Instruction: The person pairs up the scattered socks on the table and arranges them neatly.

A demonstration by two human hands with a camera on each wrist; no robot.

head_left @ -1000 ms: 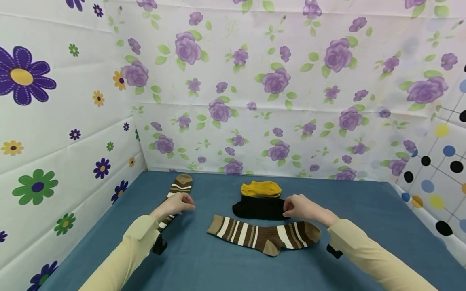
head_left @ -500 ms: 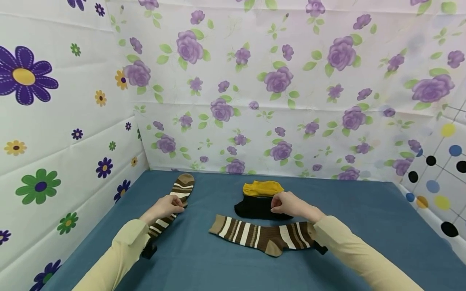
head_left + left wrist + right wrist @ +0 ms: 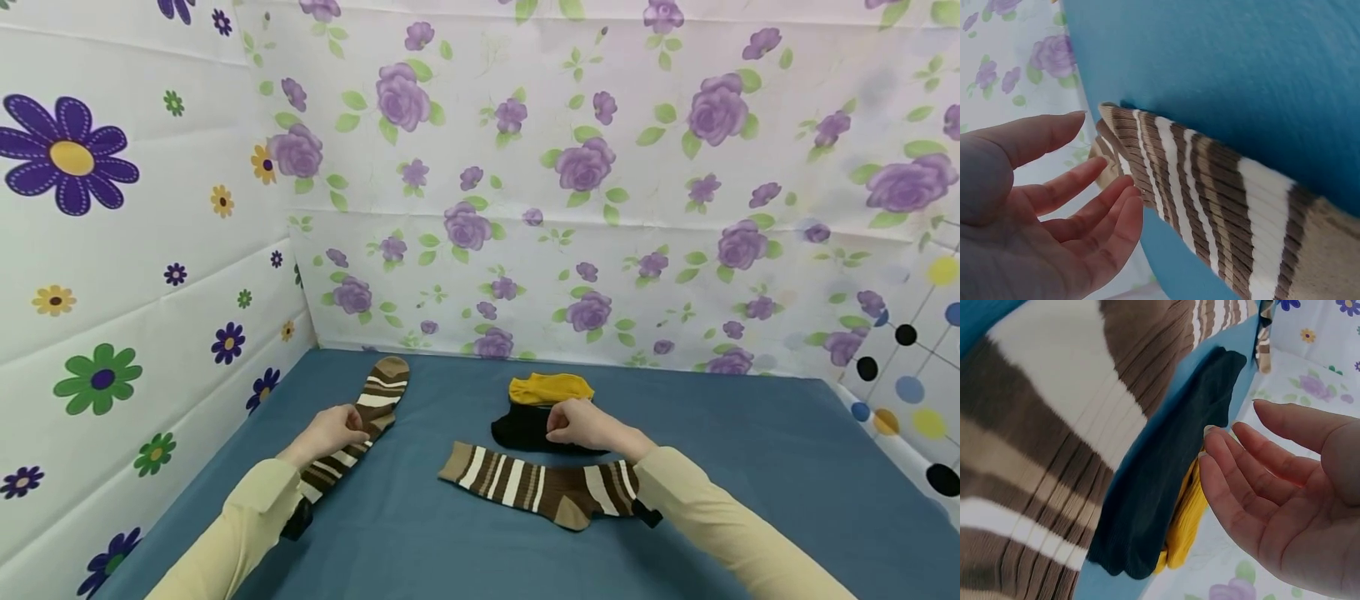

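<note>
My left hand [image 3: 327, 435] hovers over a long brown, tan and white striped sock [image 3: 382, 387] lying slantwise at the left. In the left wrist view its fingers [image 3: 1094, 231] are relaxed with thumb apart, and nothing is held. My right hand [image 3: 588, 427] is over a black ankle sock [image 3: 517, 429], hiding part of it. The right wrist view shows loosely bent, unfilled fingers [image 3: 1235, 487] beside the black sock. Behind the black sock lies a yellow ankle sock [image 3: 551, 388]. In front of it a second striped sock [image 3: 517, 483] lies sideways, its toe end under my right wrist.
The socks lie on a blue cloth-covered table [image 3: 420, 550]. A floral sheet [image 3: 480, 275] hangs along the back edge, with a flower-print sheet [image 3: 180, 350] at the left and a dotted one [image 3: 907, 358] at the right. A small black wrist device [image 3: 297, 521] sits under the left sleeve.
My left hand has drifted left, back over the slanted striped sock. My right hand has shifted left across the black sock. The socks stay where they lay; the head view has turned slightly.
</note>
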